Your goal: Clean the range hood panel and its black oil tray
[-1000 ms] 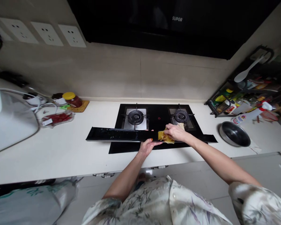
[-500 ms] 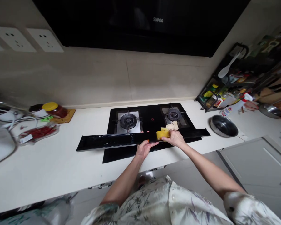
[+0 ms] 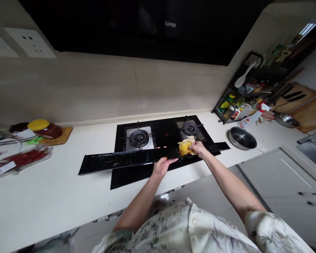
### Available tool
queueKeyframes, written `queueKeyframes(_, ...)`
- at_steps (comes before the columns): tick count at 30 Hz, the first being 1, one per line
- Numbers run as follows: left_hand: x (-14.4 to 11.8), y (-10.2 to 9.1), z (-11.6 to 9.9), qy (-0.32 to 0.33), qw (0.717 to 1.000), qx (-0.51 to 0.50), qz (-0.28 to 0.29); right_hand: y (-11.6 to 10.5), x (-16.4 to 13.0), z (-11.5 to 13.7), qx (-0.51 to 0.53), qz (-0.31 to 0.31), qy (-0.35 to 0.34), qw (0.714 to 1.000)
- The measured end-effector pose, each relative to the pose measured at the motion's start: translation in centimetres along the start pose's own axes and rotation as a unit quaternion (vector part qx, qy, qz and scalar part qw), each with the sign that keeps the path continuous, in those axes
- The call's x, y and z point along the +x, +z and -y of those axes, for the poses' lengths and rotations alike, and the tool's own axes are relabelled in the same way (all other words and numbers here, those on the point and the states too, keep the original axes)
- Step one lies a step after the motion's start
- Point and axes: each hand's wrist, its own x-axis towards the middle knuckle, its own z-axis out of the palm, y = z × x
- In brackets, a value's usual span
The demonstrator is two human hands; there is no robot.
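Observation:
A long, shallow black panel (image 3: 126,159) lies across my view above the black gas stove (image 3: 160,130), its left part dotted with wet drops. My left hand (image 3: 162,166) grips the panel from below near its middle, thumb on the near edge and fingertips showing at the far edge. My right hand (image 3: 198,149) is closed on a crumpled yellow cloth (image 3: 184,148), which rests against the panel's top right of my left hand. A pale beige piece (image 3: 191,138) sticks out behind the yellow cloth.
A steel pan (image 3: 242,137) and a spray bottle (image 3: 254,117) stand right of the stove, before a black spice rack (image 3: 228,105). At left are a yellow-lidded jar (image 3: 45,128) and a pack of dried red chillies (image 3: 23,160). The range hood (image 3: 147,38) hangs overhead.
The yellow cloth is more bunched and turned in my right hand, still at the panel. My left hand keeps its hold. The whole view has shifted slightly to the right.

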Motion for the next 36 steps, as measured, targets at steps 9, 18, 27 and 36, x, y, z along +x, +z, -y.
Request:
queueKeyframes(9,0.9,2.1,-0.5,-0.02,0.999,0.013,0.026,-4.5,0.2,-1.0,0.258,0.028,0.099,0.961)
queueKeyframes(18,1.3,2.6,-1.3,-0.038,0.999,0.011,-0.005,-11.1,-1.1,-2.3,0.411,0.021,0.124,0.903)
queueKeyframes(27,2.6,4.2,-2.5,-0.035,0.998,0.05,-0.004,-16.6,-7.8,-9.0,0.518,-0.058,0.092,0.849)
queueKeyframes(36,3.5,8.5,-3.4,-0.056,0.961,0.271,-0.008,-13.7,-23.3,-27.7,0.646,-0.244,0.18,0.701)
